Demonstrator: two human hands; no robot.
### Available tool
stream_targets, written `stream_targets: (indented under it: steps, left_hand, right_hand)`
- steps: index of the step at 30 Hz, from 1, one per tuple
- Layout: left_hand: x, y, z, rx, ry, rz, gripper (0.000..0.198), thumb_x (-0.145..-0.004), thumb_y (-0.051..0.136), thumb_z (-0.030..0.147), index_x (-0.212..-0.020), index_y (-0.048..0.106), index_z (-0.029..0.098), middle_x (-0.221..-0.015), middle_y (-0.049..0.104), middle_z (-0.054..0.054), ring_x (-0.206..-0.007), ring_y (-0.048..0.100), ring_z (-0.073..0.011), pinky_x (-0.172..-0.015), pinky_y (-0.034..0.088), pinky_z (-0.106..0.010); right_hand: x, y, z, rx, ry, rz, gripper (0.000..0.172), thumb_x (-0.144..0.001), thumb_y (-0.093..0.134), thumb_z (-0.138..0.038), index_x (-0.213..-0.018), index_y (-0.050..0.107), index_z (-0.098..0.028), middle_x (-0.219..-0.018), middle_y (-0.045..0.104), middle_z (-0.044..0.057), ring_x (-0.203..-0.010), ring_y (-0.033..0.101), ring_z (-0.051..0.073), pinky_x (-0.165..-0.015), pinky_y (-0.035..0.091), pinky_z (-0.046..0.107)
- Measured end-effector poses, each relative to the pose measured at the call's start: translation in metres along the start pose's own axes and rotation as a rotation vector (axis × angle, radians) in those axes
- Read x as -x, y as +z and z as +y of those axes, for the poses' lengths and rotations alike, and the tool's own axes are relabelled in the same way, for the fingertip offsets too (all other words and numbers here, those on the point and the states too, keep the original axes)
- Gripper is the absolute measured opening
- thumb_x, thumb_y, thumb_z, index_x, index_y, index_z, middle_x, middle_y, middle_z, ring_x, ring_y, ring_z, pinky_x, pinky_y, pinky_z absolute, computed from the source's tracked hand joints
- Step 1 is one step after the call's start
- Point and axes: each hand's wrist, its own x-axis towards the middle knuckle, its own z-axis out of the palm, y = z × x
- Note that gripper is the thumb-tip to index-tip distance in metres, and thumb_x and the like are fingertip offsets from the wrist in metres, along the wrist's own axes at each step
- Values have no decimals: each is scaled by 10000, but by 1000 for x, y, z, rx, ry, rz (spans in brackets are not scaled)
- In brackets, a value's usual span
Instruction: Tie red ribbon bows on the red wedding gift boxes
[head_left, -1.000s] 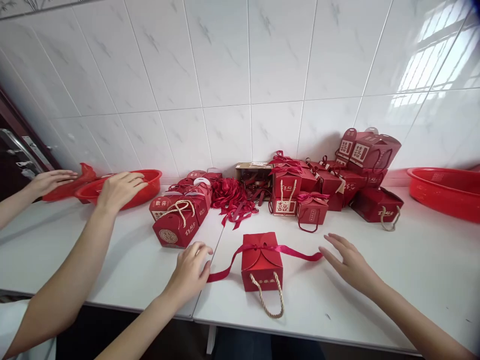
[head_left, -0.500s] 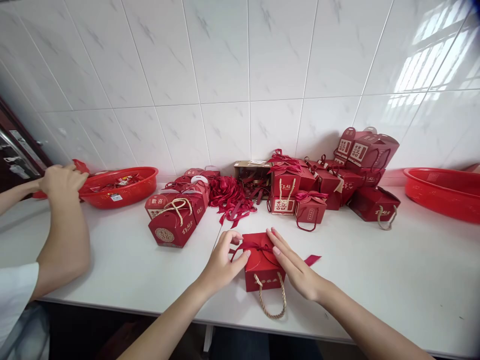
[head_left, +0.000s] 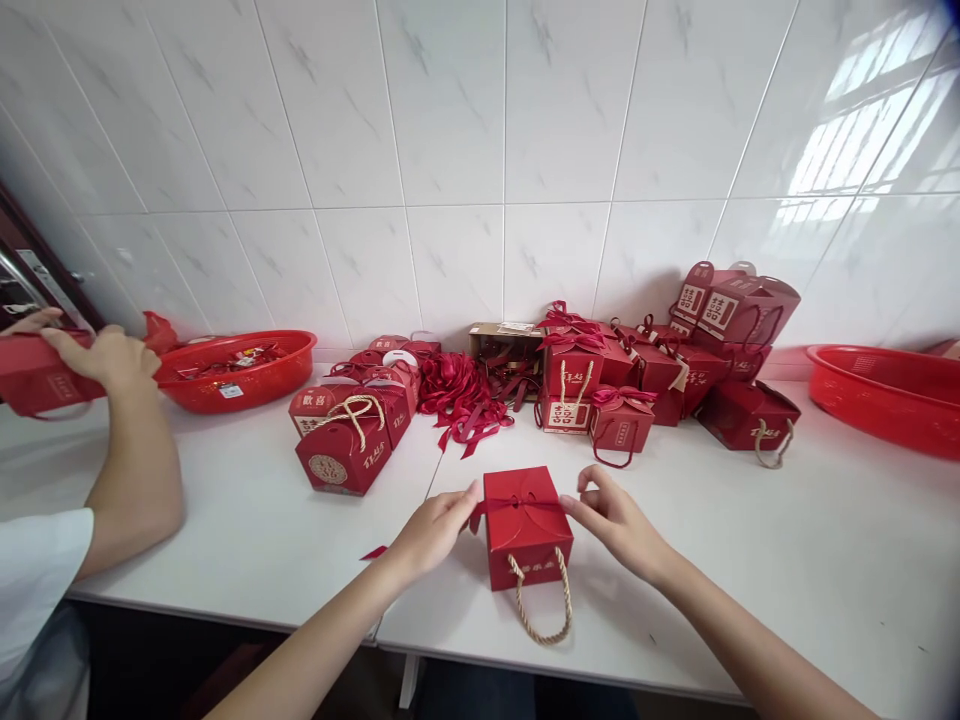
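Note:
A red gift box (head_left: 529,550) with a twisted rope handle (head_left: 546,638) stands on the white table in front of me. Across its closed top runs a dark red ribbon (head_left: 517,503), drawn together near the middle. At the box's left side my left hand (head_left: 435,530) grips one part of the ribbon, whose tail shows beyond my wrist. My right hand (head_left: 619,525) is at the right edge, thumb and fingers closed on the ribbon there; the grip itself is small and partly hidden.
Behind lie a heap of red ribbons (head_left: 457,390), an open carton (head_left: 510,365) and several red boxes (head_left: 349,445) on the left. More are stacked on the right (head_left: 742,310). Red basins (head_left: 277,390) (head_left: 885,400) stand at both sides. A co-worker's hands hold a red box (head_left: 41,375) at far left.
My hands have moved from pressing about the box top to its two sides, drawing the ribbon flatter across it. The co-worker's hand now holds a red box.

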Motion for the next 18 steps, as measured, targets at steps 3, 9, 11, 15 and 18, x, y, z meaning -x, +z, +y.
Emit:
stream_targets:
  steps: [3,9,11,15,18]
  left_hand:
    - [-9,-12,-4,-18,-70,-39,337,-793,442,531,-678,476,216,-602,485,28,-566,449,-154,-526,329,-256]
    - [-21,-40,22,-42,-157,-453,128,-565,727,280,-577,649,179,-489,512,20,-447,338,-101,-454,189,-238]
    - [-20,-45,37,-1,-115,-575,147,-517,786,263,-564,680,174,-523,547,7,-467,357,-94,-468,198,-241]
    - [-10,-38,60,133,-52,-603,298,-681,705,467,-720,734,173,-473,415,40,-443,250,-78,-456,133,-250]
    - [4,-17,68,309,-28,-467,353,-783,610,483,-858,739,163,-503,374,54,-440,195,-70,-451,106,-251]
  right_hand:
    - [4,-19,2,9,-202,-43,300,-868,499,-385,-676,349,-211,-626,343,-44,-565,328,111,-520,305,252]
    - [10,-24,-3,444,-369,90,345,-817,523,-222,-491,419,-178,-672,439,21,-562,414,122,-520,351,283]
    - [7,-19,-7,482,-499,308,334,-839,538,-249,-512,517,-183,-679,458,36,-560,435,131,-504,358,289]
    - [4,-13,-21,298,-655,423,295,-823,625,-306,-553,617,-187,-684,498,46,-592,480,145,-520,392,291]
    - [4,-9,-35,111,-521,208,272,-803,664,-389,-623,694,-188,-712,532,47,-610,503,141,-525,393,278]
